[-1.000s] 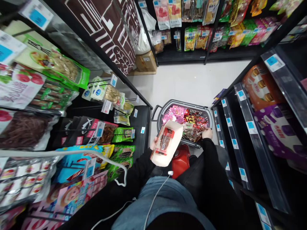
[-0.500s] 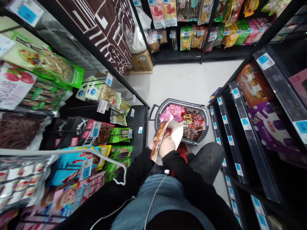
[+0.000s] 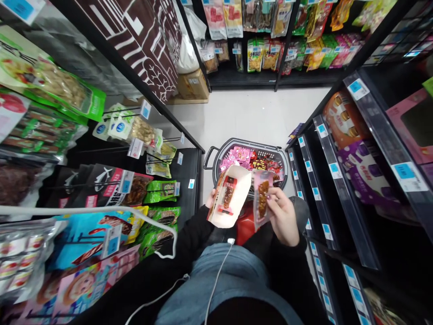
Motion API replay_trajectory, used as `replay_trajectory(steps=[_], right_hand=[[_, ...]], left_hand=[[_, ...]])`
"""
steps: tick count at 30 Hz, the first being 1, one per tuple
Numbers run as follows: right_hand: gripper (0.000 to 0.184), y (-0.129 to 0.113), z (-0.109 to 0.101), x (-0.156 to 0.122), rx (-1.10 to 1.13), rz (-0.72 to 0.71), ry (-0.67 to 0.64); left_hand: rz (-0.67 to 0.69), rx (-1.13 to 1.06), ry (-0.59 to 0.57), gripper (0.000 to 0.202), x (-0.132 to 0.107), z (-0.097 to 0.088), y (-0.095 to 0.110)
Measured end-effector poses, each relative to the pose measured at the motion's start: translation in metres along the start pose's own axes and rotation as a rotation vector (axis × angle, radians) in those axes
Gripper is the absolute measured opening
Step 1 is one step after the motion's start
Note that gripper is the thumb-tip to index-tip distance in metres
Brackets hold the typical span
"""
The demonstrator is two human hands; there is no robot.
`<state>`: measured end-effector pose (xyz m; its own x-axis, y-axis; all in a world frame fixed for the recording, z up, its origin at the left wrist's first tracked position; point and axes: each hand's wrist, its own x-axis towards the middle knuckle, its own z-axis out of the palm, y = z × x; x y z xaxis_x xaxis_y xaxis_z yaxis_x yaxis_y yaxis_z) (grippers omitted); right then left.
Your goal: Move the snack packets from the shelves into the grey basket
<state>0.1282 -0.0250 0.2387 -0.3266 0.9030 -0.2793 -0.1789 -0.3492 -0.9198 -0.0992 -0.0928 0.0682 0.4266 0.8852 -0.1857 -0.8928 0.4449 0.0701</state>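
My left hand (image 3: pixel 211 198) is closed round the side of an open cardboard snack box (image 3: pixel 241 186), with most of its fingers hidden behind it. Inside the box's pale interior lies a small snack packet (image 3: pixel 228 195) with red ends and brown food. Between the thumb and fingers of my right hand (image 3: pixel 283 217) is a clear snack packet (image 3: pixel 262 201) with brown pieces in it, upright beside the box. Just beyond both hands, a grey shopping basket (image 3: pixel 284 163) on the floor holds pink packets (image 3: pixel 240 155) and red and brown ones (image 3: pixel 267 164).
Hanging snack bags (image 3: pixel 160 191) fill the left shelves. Black shelf edges with price tags (image 3: pixel 315 193) run close on my right. A white hooked rod (image 3: pixel 135 210) crosses the left side. A brown carton (image 3: pixel 193 85) stands by the back shelves, and a white cable (image 3: pixel 216 280) trails over my lap.
My right hand has come out of the box and moved right with a clear snack packet. The box now tilts open towards me, showing another packet inside.
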Motion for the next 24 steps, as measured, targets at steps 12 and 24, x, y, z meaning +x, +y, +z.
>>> replay_trajectory(steps=[12,24], right_hand=[[0.041,0.029,-0.06,0.02,0.378,-0.067,0.145],[0.031,0.148,-0.102,0.152,-0.978,0.414,0.345]], left_hand=[[-0.037,0.043,0.021,0.066,0.0,-0.003,0.006],[-0.009,0.004,0.083,0.063,-0.007,-0.013,0.003]])
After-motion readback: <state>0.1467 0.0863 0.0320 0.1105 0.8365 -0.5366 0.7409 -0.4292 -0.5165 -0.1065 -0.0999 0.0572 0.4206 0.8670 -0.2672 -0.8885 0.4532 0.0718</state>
